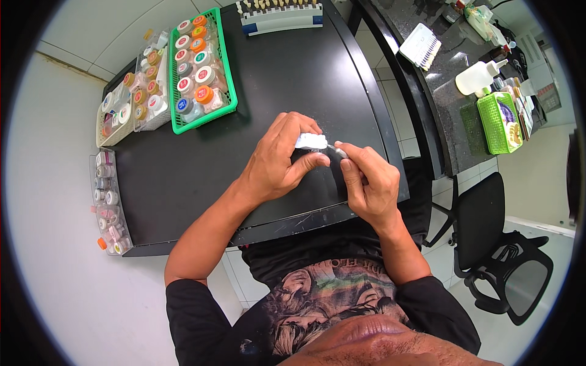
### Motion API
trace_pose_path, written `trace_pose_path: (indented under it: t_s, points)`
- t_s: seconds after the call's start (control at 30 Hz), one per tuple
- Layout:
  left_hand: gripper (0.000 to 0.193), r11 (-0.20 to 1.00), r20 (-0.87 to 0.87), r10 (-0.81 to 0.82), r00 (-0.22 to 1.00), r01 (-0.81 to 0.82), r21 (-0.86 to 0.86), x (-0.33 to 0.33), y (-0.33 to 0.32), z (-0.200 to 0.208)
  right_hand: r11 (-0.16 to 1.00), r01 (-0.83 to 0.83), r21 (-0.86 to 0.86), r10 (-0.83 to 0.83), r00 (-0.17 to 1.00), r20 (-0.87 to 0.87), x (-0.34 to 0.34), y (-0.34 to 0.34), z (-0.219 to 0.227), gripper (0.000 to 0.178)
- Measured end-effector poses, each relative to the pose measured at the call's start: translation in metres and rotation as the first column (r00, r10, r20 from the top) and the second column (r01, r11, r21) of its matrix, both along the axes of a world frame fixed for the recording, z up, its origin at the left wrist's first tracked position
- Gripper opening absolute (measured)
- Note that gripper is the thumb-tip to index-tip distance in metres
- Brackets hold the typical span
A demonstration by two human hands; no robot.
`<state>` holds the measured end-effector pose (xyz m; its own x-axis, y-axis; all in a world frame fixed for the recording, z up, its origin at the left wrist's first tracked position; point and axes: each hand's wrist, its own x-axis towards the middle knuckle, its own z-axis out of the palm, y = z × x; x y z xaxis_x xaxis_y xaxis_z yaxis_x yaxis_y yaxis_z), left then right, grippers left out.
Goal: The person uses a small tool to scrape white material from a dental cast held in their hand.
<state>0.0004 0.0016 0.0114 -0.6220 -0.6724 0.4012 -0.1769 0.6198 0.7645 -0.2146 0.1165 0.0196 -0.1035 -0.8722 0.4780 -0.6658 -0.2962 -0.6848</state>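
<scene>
My left hand (279, 160) is closed around a white dental cast (311, 141), holding it between the fingers and thumb above the black table (274, 79). Just to its right, my right hand (373, 180) pinches a small slim greyish tool (339, 152) between thumb and fingers. The tool's tip points at the cast's right end and seems to touch it, though the contact is too small to make out. Most of the tool is hidden behind the right fingers.
A green basket (232, 91) of capped jars stands at the far left, beside clear and cream bins (102, 143) of bottles. A tooth shade rack (282, 21) is at the back. Rightward, a dark counter (448, 116) bears a white squeeze bottle (475, 79); a black chair (482, 213) stands below.
</scene>
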Motion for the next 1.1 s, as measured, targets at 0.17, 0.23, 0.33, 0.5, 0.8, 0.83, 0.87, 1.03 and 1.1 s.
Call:
trace_pose_path:
  t_s: [0.17, 0.23, 0.33, 0.5, 0.8, 0.83, 0.87, 1.03, 1.1]
  points:
    - [0.040, 0.994, -0.027, -0.013, 1.000, 0.010, -0.108, -0.0008, -0.0007, -0.0020, 1.000, 0.000, -0.011, -0.001, 0.998, -0.065, -0.0008, 0.0031, 0.0002, 0.026]
    - [0.040, 0.994, -0.033, -0.019, 0.999, 0.016, -0.112, -0.0014, -0.0007, -0.0018, 0.999, 0.007, -0.032, -0.010, 0.996, -0.091, -0.0015, 0.0036, -0.0017, 0.028]
    - [0.041, 0.993, -0.040, -0.019, 0.999, 0.015, -0.115, -0.0010, -0.0010, -0.0037, 0.998, 0.029, -0.047, -0.034, 0.994, -0.101, -0.0009, 0.0042, -0.0040, 0.029]
    - [0.042, 0.993, -0.035, -0.013, 0.999, 0.009, -0.116, -0.0005, -0.0009, -0.0040, 0.997, 0.044, -0.066, -0.053, 0.990, -0.132, -0.0009, 0.0042, -0.0051, 0.031]
    - [0.042, 0.992, -0.038, -0.008, 0.999, 0.004, -0.126, -0.0006, -0.0008, -0.0027, 0.998, 0.038, -0.059, -0.045, 0.993, -0.111, -0.0005, 0.0034, -0.0050, 0.032]
    - [0.042, 0.993, -0.044, -0.016, 0.999, 0.011, -0.121, -0.0010, -0.0004, -0.0010, 0.998, 0.039, -0.059, -0.045, 0.993, -0.111, -0.0005, 0.0036, -0.0052, 0.032]
    - [0.042, 0.993, -0.050, -0.024, 0.998, 0.018, -0.118, -0.0012, -0.0002, 0.0001, 0.998, 0.039, -0.055, -0.044, 0.993, -0.105, -0.0004, 0.0037, -0.0056, 0.032]
    - [0.042, 0.986, -0.079, -0.061, 0.995, 0.073, 0.151, -0.0005, 0.0053, 0.0002, 0.998, 0.039, -0.048, -0.044, 0.992, -0.117, -0.0015, 0.0042, -0.0046, 0.033]
    - [0.042, 0.923, -0.135, -0.073, 0.988, 0.118, 0.367, 0.0006, 0.0072, 0.0008, 0.997, 0.032, -0.064, -0.038, 0.995, -0.097, -0.0017, 0.0043, -0.0046, 0.033]
